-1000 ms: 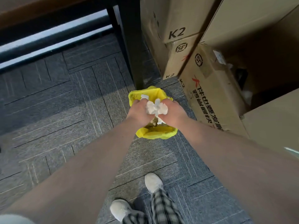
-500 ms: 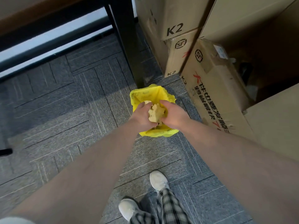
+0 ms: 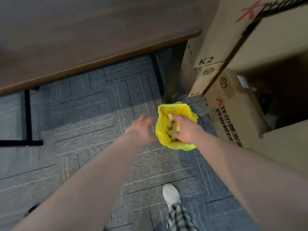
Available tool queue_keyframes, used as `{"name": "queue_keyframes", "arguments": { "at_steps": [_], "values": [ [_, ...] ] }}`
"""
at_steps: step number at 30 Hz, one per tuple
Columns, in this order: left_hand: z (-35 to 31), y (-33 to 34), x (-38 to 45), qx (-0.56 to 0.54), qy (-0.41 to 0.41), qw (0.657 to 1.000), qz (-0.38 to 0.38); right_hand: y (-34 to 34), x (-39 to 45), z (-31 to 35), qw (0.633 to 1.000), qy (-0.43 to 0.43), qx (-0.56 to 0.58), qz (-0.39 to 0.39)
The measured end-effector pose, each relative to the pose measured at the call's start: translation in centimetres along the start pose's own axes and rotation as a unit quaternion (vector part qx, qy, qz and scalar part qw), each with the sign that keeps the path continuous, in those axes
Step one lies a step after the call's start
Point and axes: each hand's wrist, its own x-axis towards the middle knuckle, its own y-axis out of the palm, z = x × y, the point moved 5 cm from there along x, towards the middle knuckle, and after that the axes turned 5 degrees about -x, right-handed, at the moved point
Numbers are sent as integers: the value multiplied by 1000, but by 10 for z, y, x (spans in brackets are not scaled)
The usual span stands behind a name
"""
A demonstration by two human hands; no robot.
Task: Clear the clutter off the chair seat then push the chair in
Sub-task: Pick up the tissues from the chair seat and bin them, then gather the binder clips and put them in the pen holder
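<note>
Clutter from the chair seat, a crumpled wad of pale paper (image 3: 173, 126), sits under the person's right hand (image 3: 188, 130), inside the mouth of a small bin lined with a bright yellow plastic bag (image 3: 162, 130). The right hand reaches down into the bag opening with its fingers curled loosely over the paper; whether it grips the wad or merely presses on it cannot be told from this angle. The left hand (image 3: 142, 129) hangs just beside the bag's near-left edge, fingers spread and slack, holding nothing and apparently not touching the plastic.

Directly beyond the hands, a dark table leg (image 3: 171, 77) stands close behind the bin, carrying a brown wooden tabletop (image 3: 83, 34) that runs off to the left. To the right of the right hand, and very near the bin, stacked brown cardboard cartons (image 3: 233, 105) with printed markings crowd the floor. Grey carpet tiles (image 3: 86, 117) lie under everything. A black metal frame (image 3: 27, 117) stands well to the left of the left hand; it may belong to the chair, but the seat itself is not in view. One white shoe (image 3: 171, 195) shows below the arms.

Step in hand, as judged: disposal of the seat clutter into the bin. Next move calls for:
1. Freeing the right hand from the bag without dragging the liner up.
2. Turning toward the chair and checking that the seat is bare.
3. Pushing the chair under the tabletop.
</note>
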Motion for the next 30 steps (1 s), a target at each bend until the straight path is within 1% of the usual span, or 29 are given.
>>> {"name": "queue_keyframes", "arguments": {
  "at_steps": [2,5,8,9,13,18,22,26,30],
  "values": [
    [24,-8,-20,14,-16,1000,-8,4,-4,28,999,-14,-25,17],
    [65,-17,-58,-5,-45,999,-24,16,-12,79,997,-37,-60,33],
    [121,-21,-112,-26,-82,996,-34,35,-27,152,990,-101,-92,32],
    [128,-20,-120,-26,-86,995,-34,37,-29,162,989,-106,-97,34],
    [206,-22,-204,-45,-134,987,-73,76,-59,261,973,-174,-149,39],
    [318,9,-324,-47,-213,969,-115,150,-114,389,928,-267,-247,76],
    [397,51,-423,-92,-271,949,-131,222,-167,479,881,-331,-322,96],
    [469,101,-517,-134,-337,920,-147,294,-218,560,840,-397,-354,109],
    [523,160,-591,-195,-402,879,-170,371,-256,620,803,-443,-379,119]
  ]
}}
